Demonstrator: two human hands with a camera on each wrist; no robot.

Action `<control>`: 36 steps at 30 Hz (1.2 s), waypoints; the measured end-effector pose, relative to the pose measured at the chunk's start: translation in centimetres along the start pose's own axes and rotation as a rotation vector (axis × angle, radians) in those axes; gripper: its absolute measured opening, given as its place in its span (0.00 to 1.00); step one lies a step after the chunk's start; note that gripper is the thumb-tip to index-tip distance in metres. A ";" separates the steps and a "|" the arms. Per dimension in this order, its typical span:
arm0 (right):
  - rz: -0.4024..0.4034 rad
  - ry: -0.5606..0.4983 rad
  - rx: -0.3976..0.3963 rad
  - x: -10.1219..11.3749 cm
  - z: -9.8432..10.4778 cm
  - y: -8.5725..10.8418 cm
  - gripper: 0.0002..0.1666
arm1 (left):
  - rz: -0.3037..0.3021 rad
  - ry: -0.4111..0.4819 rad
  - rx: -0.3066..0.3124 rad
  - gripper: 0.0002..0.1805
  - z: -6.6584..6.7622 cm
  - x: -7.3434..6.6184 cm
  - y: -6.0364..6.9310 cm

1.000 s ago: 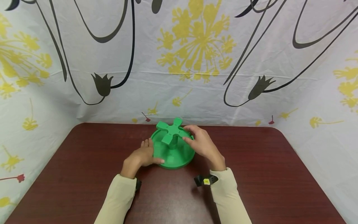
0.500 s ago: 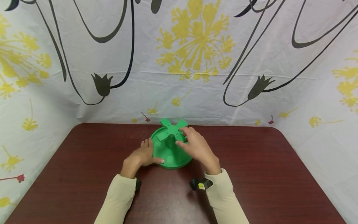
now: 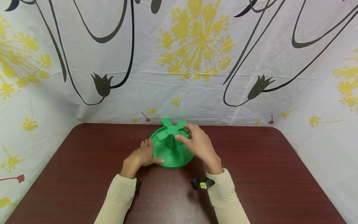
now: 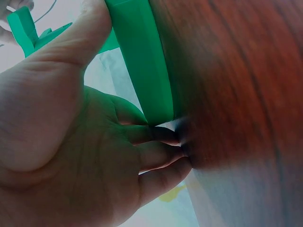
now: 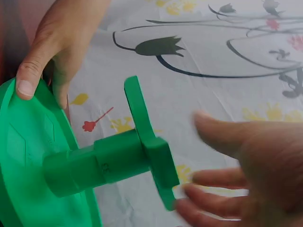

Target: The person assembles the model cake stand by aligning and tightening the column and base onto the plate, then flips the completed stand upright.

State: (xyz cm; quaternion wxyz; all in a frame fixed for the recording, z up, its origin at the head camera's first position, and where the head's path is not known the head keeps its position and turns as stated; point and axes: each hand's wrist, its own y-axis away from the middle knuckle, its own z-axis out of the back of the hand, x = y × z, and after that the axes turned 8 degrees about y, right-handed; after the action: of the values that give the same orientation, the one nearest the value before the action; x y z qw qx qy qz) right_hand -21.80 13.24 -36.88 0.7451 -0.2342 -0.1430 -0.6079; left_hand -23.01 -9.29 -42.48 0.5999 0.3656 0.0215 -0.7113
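A green plastic piece stands on the table: a round, shallow base [image 3: 176, 161] with a central post [image 5: 97, 163] and a cross-shaped top [image 3: 172, 129]. My left hand [image 3: 141, 155] holds the base's left side. Its thumb [image 4: 83, 33] lies over the rim, and its fingers [image 4: 156, 158] lie along the outer wall down at the tabletop. At the right of the cross, my right hand [image 3: 199, 143] is bent loosely, thumb apart from the fingers. In the right wrist view its lower fingertips come close to one arm of the cross; I cannot tell if they touch.
The dark red-brown table [image 3: 251, 174] spreads around the green piece. A white cloth [image 3: 156, 90] with yellow and grey flower prints hangs behind the table and along its sides. Dark devices are strapped at both wrists, such as the right wrist camera [image 3: 202, 183].
The cross-shaped top has turned on its post. My right hand moved left with it, then drew back slightly to the right. My left hand and the base stayed in place.
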 end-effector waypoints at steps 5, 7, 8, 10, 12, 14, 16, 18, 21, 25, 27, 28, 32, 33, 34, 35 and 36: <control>-0.006 -0.177 -0.076 -1.5 -0.7 -0.9 0.34 | -0.001 -0.001 -0.001 0.63 -0.1 0.1 -0.1; -0.005 -0.236 -0.043 -2.0 -1.1 -1.1 0.36 | -0.003 -0.003 -0.002 0.63 -0.2 0.2 -0.1; -0.006 -0.265 -0.023 -2.2 -1.3 -1.3 0.37 | -0.004 -0.002 -0.003 0.63 -0.2 0.2 -0.2; -0.003 -0.321 0.013 -2.4 -1.7 -1.4 0.39 | -0.004 -0.003 -0.004 0.63 -0.2 0.2 -0.2; 0.004 -0.358 0.037 -2.5 -2.0 -1.5 0.39 | -0.001 -0.003 -0.004 0.63 -0.2 0.2 -0.2; 0.012 -0.379 0.047 -2.5 -2.2 -1.5 0.38 | 0.002 -0.003 -0.004 0.63 -0.2 0.2 -0.3; 0.023 -0.383 0.049 -2.5 -2.2 -1.6 0.37 | 0.002 -0.005 -0.004 0.63 -0.2 0.2 -0.3; 0.027 -0.376 0.044 -2.5 -2.2 -1.5 0.35 | 0.002 -0.005 -0.002 0.63 -0.2 0.2 -0.3; 0.027 -0.363 0.024 -2.6 -2.2 -1.5 0.35 | 0.000 -0.003 0.000 0.63 -0.2 0.2 -0.3; 0.034 -0.361 -0.009 -2.8 -2.3 -1.6 0.33 | 0.000 -0.001 0.003 0.63 -0.2 0.2 -0.4; 0.036 -0.347 -0.024 -2.9 -2.4 -1.6 0.32 | 0.002 -0.003 0.006 0.63 -0.1 0.2 -0.3; 0.039 -0.331 -0.030 -3.0 -2.4 -1.6 0.32 | 0.004 -0.004 0.008 0.63 -0.1 0.3 -0.3; 0.025 -0.255 -0.033 -3.0 -2.4 -1.7 0.34 | 0.010 -0.009 0.016 0.63 0.0 0.2 -0.3; 0.019 -0.236 -0.027 -3.0 -2.3 -1.6 0.34 | 0.011 -0.009 0.018 0.63 0.0 0.2 -0.3; 0.013 -0.218 -0.021 -3.0 -2.3 -1.6 0.33 | 0.011 -0.010 0.019 0.63 0.0 0.2 -0.3; 0.005 -0.202 -0.014 -3.0 -2.2 -1.6 0.31 | 0.011 -0.010 0.021 0.63 0.0 0.1 -0.3; -0.003 -0.183 -0.009 -2.9 -2.1 -1.5 0.30 | 0.010 -0.010 0.022 0.63 0.0 0.1 -0.3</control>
State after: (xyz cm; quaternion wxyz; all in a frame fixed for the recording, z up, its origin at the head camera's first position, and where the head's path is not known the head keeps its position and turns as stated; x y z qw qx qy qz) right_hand -24.05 14.35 -39.89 0.7270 -0.2919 -0.2081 -0.5856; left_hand -23.25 -9.33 -42.63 0.5996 0.3688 0.0090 -0.7102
